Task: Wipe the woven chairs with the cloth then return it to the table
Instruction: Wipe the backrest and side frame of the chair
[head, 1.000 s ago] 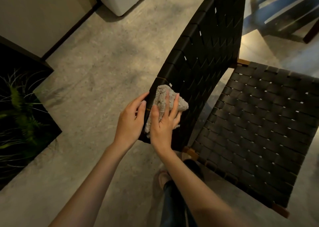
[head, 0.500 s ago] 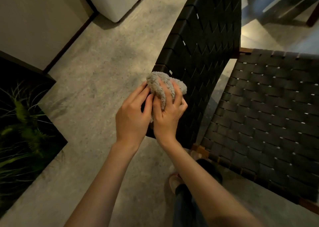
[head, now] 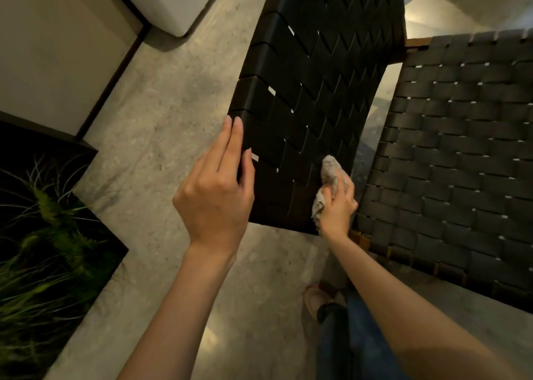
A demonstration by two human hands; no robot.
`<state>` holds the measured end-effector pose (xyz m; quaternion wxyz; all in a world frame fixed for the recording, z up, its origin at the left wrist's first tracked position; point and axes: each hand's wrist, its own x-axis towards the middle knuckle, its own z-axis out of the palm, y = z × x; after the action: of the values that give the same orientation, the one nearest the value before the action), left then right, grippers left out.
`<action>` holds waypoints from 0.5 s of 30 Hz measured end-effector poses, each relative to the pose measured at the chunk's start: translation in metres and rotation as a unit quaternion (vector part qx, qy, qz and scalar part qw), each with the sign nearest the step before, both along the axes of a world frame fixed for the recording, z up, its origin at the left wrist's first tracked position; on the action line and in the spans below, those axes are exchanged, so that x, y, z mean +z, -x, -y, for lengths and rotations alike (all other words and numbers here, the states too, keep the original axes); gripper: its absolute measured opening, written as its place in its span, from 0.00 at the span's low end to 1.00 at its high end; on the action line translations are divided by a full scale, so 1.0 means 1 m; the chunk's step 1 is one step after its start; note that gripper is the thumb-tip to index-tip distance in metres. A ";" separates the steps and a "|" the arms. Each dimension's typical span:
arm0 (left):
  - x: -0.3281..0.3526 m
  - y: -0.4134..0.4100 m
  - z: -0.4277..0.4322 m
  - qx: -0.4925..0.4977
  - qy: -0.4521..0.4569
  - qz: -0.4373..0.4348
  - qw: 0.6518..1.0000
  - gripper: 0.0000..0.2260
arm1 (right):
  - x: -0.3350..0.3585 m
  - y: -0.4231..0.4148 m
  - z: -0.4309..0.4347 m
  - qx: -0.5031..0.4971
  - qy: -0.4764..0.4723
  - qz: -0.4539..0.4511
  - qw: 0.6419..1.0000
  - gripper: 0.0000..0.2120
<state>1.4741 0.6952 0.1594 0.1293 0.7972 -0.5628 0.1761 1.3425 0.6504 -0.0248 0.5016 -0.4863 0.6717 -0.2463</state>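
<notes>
The person's right hand (head: 339, 209) grips the bunched grey cloth (head: 329, 172), fingers curled round it, and presses it against the near right part of the woven chair's dark backrest (head: 311, 91). The left hand (head: 216, 195) lies with straight fingers, close together, along the backrest's left edge. The chair's woven seat (head: 461, 163) spreads out to the right. Ferns (head: 49, 235) grow in a dark bed at the left, beside the concrete floor (head: 161, 114).
</notes>
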 end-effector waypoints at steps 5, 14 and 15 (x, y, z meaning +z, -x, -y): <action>0.001 0.001 0.001 0.007 -0.001 -0.007 1.000 0.15 | 0.030 -0.016 0.003 -0.042 -0.020 0.037 0.998 0.19; 0.004 0.001 0.002 0.009 0.017 -0.043 0.999 0.14 | 0.138 -0.075 -0.004 0.045 0.260 0.113 0.958 0.21; 0.003 0.001 0.002 0.007 0.015 -0.043 0.999 0.14 | 0.132 -0.073 -0.004 0.043 0.267 0.097 0.958 0.22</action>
<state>1.4732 0.6934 0.1626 0.1640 0.8059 -0.5485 0.1511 1.4160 0.6546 0.1076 0.4270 -0.6046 0.5078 -0.4407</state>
